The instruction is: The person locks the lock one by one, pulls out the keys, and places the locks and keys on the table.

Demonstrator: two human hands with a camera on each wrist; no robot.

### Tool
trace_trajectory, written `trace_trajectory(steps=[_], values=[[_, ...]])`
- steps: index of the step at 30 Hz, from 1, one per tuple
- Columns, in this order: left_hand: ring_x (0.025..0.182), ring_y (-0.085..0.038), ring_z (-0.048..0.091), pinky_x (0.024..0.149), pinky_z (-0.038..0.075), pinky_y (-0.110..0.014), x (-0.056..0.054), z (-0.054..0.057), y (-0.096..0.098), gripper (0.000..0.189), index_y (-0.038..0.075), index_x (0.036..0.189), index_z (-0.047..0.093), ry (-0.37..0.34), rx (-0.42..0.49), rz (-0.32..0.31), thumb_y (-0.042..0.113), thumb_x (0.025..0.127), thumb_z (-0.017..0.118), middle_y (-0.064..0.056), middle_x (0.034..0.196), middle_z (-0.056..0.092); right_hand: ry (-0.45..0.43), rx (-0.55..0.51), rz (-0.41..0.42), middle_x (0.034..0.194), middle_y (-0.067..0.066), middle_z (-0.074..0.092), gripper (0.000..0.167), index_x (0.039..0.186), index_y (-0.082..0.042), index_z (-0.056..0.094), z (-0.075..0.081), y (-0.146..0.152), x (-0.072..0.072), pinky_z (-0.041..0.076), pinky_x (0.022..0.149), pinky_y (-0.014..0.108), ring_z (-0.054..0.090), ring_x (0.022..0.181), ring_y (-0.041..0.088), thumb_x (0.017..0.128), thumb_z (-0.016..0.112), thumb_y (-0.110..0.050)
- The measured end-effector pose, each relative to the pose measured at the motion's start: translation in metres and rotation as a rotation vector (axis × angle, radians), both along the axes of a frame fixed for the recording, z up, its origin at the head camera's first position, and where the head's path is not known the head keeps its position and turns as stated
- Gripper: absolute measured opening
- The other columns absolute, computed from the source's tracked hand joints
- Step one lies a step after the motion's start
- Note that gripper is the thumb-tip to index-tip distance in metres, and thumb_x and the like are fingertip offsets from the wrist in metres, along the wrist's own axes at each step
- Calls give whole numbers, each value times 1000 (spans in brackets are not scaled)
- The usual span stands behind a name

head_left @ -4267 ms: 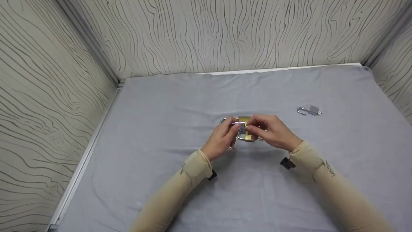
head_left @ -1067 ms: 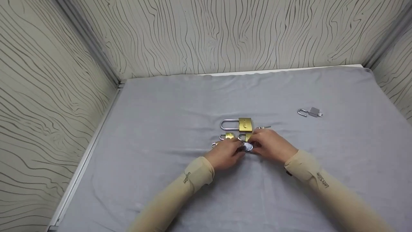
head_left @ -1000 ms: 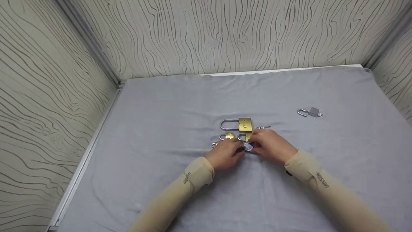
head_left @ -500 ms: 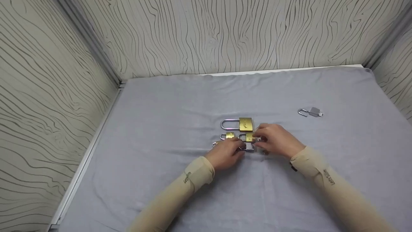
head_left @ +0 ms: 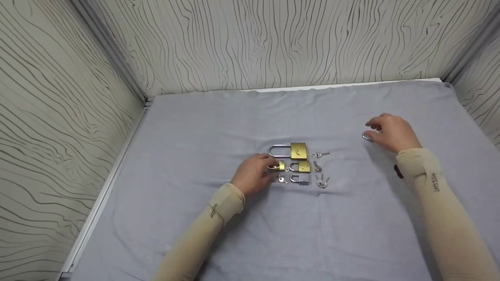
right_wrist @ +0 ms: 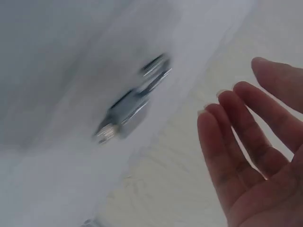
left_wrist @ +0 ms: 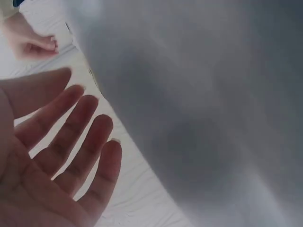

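Observation:
My right hand (head_left: 396, 134), fingers loosely bent and holding nothing, hovers at the grey padlock (right_wrist: 129, 111). That padlock's shackle is open; in the head view the hand hides all but part of it. My left hand (head_left: 252, 173) hangs with relaxed fingers beside a small brass padlock (head_left: 279, 166), partly covering it. Nothing is in its grasp in the left wrist view. Close by lie a large brass padlock (head_left: 298, 151) with a long shackle, a middle brass padlock (head_left: 304, 167) and a small silver padlock (head_left: 303, 179).
Right of the padlocks lie a key (head_left: 320, 155), a second bunch of keys (head_left: 317, 167) and a ring of keys (head_left: 322, 182). More small keys (head_left: 281, 179) sit near the left hand. A grey cloth (head_left: 250, 242) covers the table; patterned panels (head_left: 273, 43) stand behind.
Both hands first held the silver padlock, then lowered it below the middle brass one and let go. My right hand has moved far right to the grey padlock; the left has shifted left.

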State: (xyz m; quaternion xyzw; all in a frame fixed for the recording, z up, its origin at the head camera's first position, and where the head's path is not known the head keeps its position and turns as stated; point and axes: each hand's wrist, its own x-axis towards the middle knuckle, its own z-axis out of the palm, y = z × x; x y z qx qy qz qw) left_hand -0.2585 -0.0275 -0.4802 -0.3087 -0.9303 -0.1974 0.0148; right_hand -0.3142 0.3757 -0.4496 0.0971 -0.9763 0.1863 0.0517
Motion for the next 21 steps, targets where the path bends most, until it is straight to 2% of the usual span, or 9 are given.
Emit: trace_trajectory(steps=[5,9,12,17,21], values=[[98,-24,67,91,54,-39,-2,-4,-11,23,13,112,76,-29,1,1,15,89,81,-5,105,73,-82,11,-51,116,36,63,39,123,10,67,-12,29,-8,46,90,66,61,104,51,92,72,-14],[101,-23,67,93,55,-38,-1,-4,-13,22,13,110,75,-60,-2,7,11,89,81,-4,105,73,-159,14,-53,118,36,63,43,126,11,65,-19,40,-13,45,92,65,59,103,49,92,73,-13],[101,-22,66,93,55,-37,-1,-4,-13,21,14,111,76,-84,-3,16,11,90,79,-4,105,72,-189,-3,-56,111,32,65,39,123,10,66,-22,44,-14,45,89,63,58,99,44,90,74,-9],[100,-21,67,93,55,-38,0,-3,-11,20,14,111,77,-103,5,31,11,92,78,-3,104,71,-120,3,-36,98,28,68,28,111,10,69,-26,45,-13,46,84,60,61,91,41,87,76,-3],[100,-21,67,92,55,-39,1,-3,-10,19,14,112,77,-103,3,38,15,92,78,-3,104,72,-72,27,-26,96,27,65,28,112,12,68,-22,39,-9,46,81,57,58,88,39,88,75,-3]])
